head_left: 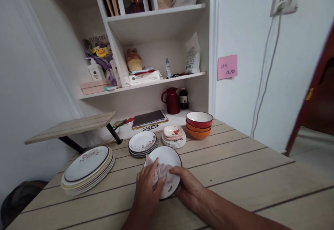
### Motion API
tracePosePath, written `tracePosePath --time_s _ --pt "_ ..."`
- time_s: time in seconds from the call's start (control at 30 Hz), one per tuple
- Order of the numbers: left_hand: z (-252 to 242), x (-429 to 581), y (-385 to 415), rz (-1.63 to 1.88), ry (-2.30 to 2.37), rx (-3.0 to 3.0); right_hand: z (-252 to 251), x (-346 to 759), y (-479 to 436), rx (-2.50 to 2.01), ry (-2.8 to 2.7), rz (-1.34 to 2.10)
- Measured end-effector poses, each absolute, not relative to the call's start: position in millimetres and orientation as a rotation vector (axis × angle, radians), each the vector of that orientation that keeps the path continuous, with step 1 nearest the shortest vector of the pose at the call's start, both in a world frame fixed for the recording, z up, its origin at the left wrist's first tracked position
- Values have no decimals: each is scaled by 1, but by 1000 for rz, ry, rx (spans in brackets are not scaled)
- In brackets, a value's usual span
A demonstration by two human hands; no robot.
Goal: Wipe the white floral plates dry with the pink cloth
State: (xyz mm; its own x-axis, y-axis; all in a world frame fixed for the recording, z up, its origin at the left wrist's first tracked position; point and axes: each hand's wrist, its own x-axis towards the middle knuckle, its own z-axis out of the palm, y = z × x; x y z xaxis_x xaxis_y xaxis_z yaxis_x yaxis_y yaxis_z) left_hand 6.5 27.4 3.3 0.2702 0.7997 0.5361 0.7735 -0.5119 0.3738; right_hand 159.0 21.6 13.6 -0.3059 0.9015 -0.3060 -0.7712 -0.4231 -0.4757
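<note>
A white plate with a dark rim [167,155] is tilted above the near part of the wooden table. My right hand [189,188] grips its right edge, thumb on top and fingers beneath. My left hand [150,184] presses a crumpled pale cloth or tissue [163,174] against the plate's face. Just behind it is a stack of dark-rimmed plates [142,142]. Small dishes [173,132] sit on more plates to the right of that stack, beside red and orange bowls [199,120] nested together.
Large stacked plates [87,164] stand at the left on the wooden table [235,167], near a raised wooden stand [73,127]. At the back are a dark laptop-like slab [148,118], a red jug [172,101] and a dark bottle [183,98] under the shelves.
</note>
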Motion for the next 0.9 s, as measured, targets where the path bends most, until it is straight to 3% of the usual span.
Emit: tracePosePath --time_s 0.13,0.23,0.4,0.53,0.9 --pt "-2 -1 30 1178 1252 2155 16 161 23 -628 -298 1926" --pt "-6 -8 38 1101 1182 2264 12 162 25 -595 -307 1941" --pt "0 -4 37 1124 1467 2797 8 165 27 -565 -356 1935" --pt "12 6 23 1174 1984 2689 11 165 23 -514 -478 1982" --pt "24 6 22 1612 1795 2464 19 153 2 -461 -683 2079"
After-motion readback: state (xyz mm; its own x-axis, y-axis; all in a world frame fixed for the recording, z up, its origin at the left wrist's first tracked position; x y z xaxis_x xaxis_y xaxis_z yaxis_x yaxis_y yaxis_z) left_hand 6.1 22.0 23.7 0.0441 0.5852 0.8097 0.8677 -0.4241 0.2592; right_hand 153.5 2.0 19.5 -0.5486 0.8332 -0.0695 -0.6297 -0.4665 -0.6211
